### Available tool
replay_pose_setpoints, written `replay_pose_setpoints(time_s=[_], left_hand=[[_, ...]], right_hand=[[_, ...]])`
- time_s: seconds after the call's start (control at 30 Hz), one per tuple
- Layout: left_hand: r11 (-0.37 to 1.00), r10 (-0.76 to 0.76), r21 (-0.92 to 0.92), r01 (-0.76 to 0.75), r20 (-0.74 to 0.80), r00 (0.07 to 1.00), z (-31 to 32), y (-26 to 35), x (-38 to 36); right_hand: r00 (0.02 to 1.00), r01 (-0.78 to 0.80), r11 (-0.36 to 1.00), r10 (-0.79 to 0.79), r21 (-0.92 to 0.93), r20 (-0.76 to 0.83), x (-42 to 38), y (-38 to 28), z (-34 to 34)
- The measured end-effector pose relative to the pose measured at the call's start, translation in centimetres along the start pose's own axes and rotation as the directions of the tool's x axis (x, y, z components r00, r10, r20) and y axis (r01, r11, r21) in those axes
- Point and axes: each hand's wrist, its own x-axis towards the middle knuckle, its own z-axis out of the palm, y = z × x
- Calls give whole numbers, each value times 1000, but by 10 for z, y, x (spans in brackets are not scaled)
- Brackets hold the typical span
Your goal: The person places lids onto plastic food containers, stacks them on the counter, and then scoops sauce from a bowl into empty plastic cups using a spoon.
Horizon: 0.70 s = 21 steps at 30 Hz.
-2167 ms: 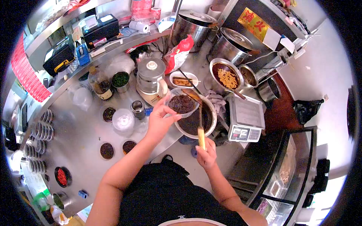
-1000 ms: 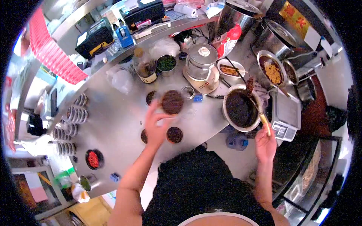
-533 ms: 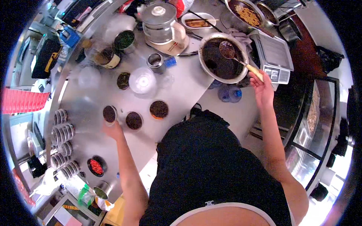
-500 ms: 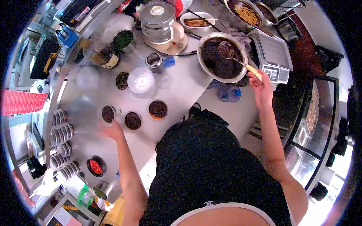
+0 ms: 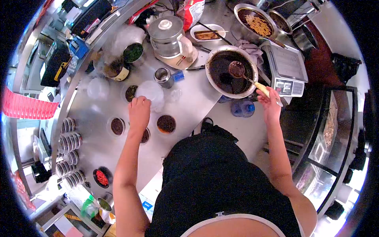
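Observation:
My right hand [image 5: 271, 104] grips the pale yellow handle of a ladle [image 5: 237, 69], its bowl inside a wide metal basin [image 5: 210, 79] of dark sauce or liquid. Over the steel table, the curled fingers of my left hand [image 5: 139, 112] are at the left edge of a clear round plastic container [image 5: 152, 94], which looks blurred. Close by stand round tubs of dark contents: one tub [image 5: 117, 126] left of my wrist, another tub [image 5: 166, 124] to the right, and a third tub [image 5: 145, 135] partly behind my forearm. Another tub [image 5: 131, 93] with greenish-dark contents sits beyond my fingers.
Behind are a glass kettle [image 5: 166, 37], a metal canister [image 5: 162, 77] and a pot of chopped greens [image 5: 133, 52]. A scale [image 5: 287, 71] stands right of the basin. Stacked lidded tubs [image 5: 70, 142] line the left edge, near a bowl of red pieces [image 5: 101, 177].
My left hand has moved from the leftmost tub up and right to the plastic container. My right hand still holds the ladle in the basin, its handle slightly lower and further left.

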Motion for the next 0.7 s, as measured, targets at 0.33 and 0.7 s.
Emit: replay_pose_setpoints(time_s=[0.33, 0.7], left_hand=[[996, -64, 33, 78, -311, 948, -28, -4, -21], [341, -609, -849, 402, 127, 783, -75, 91, -115]], right_hand=[[889, 458, 704, -365, -543, 277, 14, 11, 1], [580, 776, -40, -347, -629, 738, 40, 16, 8]])
